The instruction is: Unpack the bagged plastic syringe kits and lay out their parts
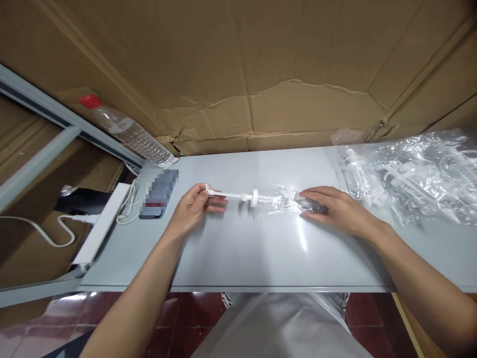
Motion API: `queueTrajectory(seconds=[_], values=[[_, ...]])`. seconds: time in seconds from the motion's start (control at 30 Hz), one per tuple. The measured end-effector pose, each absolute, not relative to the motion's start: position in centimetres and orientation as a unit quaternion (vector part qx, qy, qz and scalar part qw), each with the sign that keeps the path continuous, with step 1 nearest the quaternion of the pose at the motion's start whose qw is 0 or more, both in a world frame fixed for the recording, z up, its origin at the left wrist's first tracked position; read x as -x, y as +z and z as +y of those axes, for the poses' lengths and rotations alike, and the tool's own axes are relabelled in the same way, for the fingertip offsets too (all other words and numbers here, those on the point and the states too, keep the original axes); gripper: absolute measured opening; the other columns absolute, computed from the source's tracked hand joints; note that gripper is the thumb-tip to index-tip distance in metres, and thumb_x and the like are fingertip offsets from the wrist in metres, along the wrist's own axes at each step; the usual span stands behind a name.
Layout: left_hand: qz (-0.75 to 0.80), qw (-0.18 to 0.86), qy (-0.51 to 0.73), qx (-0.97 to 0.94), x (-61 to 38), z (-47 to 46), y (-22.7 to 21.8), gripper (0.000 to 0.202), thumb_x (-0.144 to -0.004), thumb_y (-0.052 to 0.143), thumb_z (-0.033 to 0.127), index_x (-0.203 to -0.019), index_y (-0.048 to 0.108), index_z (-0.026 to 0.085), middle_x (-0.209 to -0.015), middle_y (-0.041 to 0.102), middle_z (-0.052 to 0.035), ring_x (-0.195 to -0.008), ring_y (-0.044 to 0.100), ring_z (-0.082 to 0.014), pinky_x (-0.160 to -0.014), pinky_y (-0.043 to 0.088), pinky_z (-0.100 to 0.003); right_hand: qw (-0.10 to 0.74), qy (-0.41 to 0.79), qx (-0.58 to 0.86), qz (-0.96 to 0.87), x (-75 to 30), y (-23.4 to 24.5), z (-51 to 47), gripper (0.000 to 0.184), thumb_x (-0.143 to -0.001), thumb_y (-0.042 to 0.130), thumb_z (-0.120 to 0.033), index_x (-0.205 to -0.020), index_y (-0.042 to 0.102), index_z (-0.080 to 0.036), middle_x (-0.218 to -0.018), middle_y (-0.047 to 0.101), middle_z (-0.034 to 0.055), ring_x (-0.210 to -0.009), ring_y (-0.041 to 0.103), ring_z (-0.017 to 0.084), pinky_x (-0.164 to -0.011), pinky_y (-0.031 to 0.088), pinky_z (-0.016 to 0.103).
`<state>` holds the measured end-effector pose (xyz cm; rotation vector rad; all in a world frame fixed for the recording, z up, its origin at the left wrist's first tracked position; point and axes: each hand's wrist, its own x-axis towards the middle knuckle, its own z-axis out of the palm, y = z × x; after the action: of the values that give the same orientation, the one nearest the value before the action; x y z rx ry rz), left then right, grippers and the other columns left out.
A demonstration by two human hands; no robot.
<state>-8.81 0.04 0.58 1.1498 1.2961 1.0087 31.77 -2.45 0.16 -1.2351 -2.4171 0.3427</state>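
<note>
Over the middle of the table lies a white and clear plastic syringe (271,199), its barrel ribbed or marked and its long white rod (227,194) pointing left. My left hand (194,205) pinches the rod's far left end between thumb and fingers. A thin clear plastic bag (294,205) covers the syringe's right part, while the rod and white collar stick out of it. My right hand (330,206) closes on the bag and the syringe's right end, which its fingers partly hide.
Several bagged white plastic syringes (417,184) are heaped at the right. On the left are a pixelated phone-like object (159,194), a white power strip (102,223) with cables, and a leaning water bottle (130,132) with a red cap. Cardboard (238,74) walls the back.
</note>
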Motion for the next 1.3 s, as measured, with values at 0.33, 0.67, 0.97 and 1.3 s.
queueTrajectory(seconds=[0.33,0.67,0.97,1.3], values=[[0.463,0.533,0.456,-0.542,3.4,0.2,3.0,0.055,-0.085,0.077,0.069,-0.096,0.053,0.02,-0.098,0.076,-0.0045,-0.082,0.081,-0.0214,-0.081,0.068,-0.038,0.137,0.065,0.434,-0.888,-28.2,1.4,-1.2,0.08,-0.09,0.076,-0.054,-0.157,0.051,-0.019,-0.149,0.063,0.0182,-0.128,0.067,0.038,-0.105,0.056,0.058],[0.539,0.434,0.585,-0.424,8.7,0.8,2.3,0.034,-0.085,0.08,0.046,-0.089,0.058,0.02,-0.08,0.074,0.0003,-0.069,0.079,-0.0178,-0.067,0.068,-0.028,0.166,0.115,0.38,-0.903,-29.6,0.7,-0.3,0.029,-0.098,0.069,-0.038,-0.121,0.077,-0.023,-0.126,0.077,0.0103,-0.113,0.074,0.029,-0.101,0.059,0.051],[0.573,0.367,0.627,-0.38,10.9,2.3,4.8,0.005,-0.089,0.062,0.02,-0.086,0.058,0.02,-0.07,0.072,0.0033,-0.061,0.076,-0.016,-0.059,0.065,-0.025,0.116,0.168,0.387,-0.899,-30.8,4.3,-2.1,0.075,-0.086,0.076,-0.063,-0.15,0.062,-0.027,-0.127,0.077,0.0086,-0.109,0.075,0.032,-0.098,0.061,0.052],[0.521,0.486,0.602,-0.361,3.0,6.4,2.7,0.005,-0.084,0.06,0.025,-0.083,0.058,0.019,-0.069,0.069,-0.0009,-0.067,0.076,-0.0172,-0.068,0.065,-0.027,0.247,0.365,0.526,-0.727,-26.7,5.2,3.9,0.072,-0.091,0.067,-0.067,-0.15,0.062,-0.025,-0.129,0.074,0.0117,-0.1,0.074,0.026,-0.083,0.062,0.039]])
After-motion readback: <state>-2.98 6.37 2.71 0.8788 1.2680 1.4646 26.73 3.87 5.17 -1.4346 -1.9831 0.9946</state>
